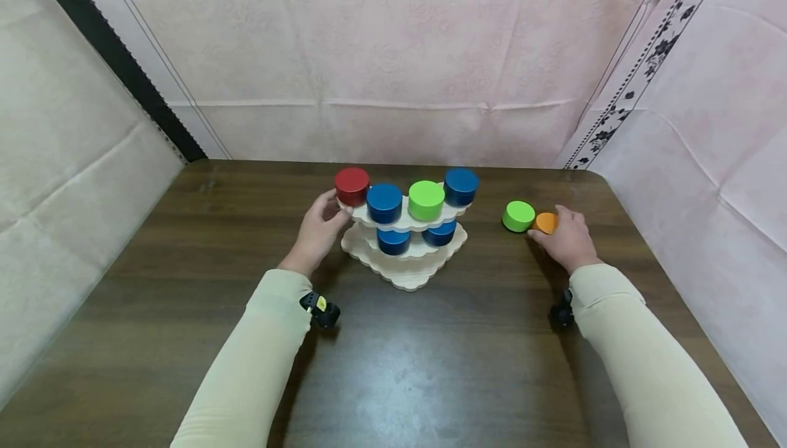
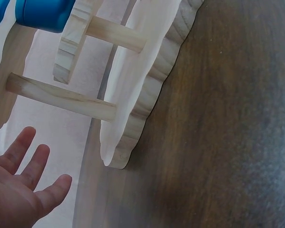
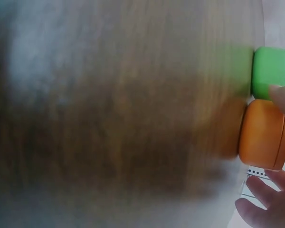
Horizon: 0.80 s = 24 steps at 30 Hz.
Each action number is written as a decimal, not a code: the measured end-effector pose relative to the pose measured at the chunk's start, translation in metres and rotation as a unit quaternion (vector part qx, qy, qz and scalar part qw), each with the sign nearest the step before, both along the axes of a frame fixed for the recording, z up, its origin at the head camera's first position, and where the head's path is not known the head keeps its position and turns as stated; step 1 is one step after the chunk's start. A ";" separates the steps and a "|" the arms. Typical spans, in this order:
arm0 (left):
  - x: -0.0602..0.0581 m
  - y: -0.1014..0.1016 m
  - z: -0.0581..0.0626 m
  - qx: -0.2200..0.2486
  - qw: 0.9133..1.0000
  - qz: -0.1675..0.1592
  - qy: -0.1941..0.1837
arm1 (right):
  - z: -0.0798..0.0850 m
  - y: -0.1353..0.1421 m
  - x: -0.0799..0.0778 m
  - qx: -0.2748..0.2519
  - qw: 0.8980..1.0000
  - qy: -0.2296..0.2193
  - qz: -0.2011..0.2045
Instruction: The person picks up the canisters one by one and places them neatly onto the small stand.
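A tiered wooden stand point(image 1: 402, 274) with scalloped edges carries round tins. On its top tier are a red tin point(image 1: 352, 187), a green tin point(image 1: 426, 201) and two blue ones; two more blue tins point(image 1: 393, 242) sit one tier below. My left hand point(image 1: 316, 233) grips the top tier's left corner by thumb and index finger, beside the red tin. The other left fingers are spread, as the left wrist view shows. On the right, my right hand point(image 1: 568, 238) holds an orange tin point(image 3: 263, 135) between thumb and fingers, low at the tabletop.
Another green tin point(image 1: 518, 216) stands right beside the orange one. The brown wooden table point(image 1: 393, 373) has its back edge close behind the stand. Pale cloth point(image 1: 393, 59) hangs at the back and both sides.
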State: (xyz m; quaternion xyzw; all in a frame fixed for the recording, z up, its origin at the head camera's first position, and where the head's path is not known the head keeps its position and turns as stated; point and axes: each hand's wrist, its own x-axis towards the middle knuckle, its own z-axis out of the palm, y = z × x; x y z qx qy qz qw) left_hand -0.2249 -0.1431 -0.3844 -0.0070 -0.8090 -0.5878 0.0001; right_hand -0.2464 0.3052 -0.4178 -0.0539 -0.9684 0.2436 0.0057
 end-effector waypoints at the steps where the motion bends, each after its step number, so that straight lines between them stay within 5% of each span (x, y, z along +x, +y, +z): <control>1: 0.000 0.000 0.000 -0.001 1.000 0.001 -0.001 | 0.000 0.000 0.000 -0.001 1.000 -0.006 0.001; 7: 0.001 0.000 0.002 -0.002 1.000 -0.002 -0.004 | -0.001 -0.002 0.002 -0.003 1.000 -0.023 0.006; 24: 0.000 0.001 0.002 -0.001 1.000 -0.004 -0.009 | 0.005 0.000 0.010 -0.025 1.000 0.016 -0.010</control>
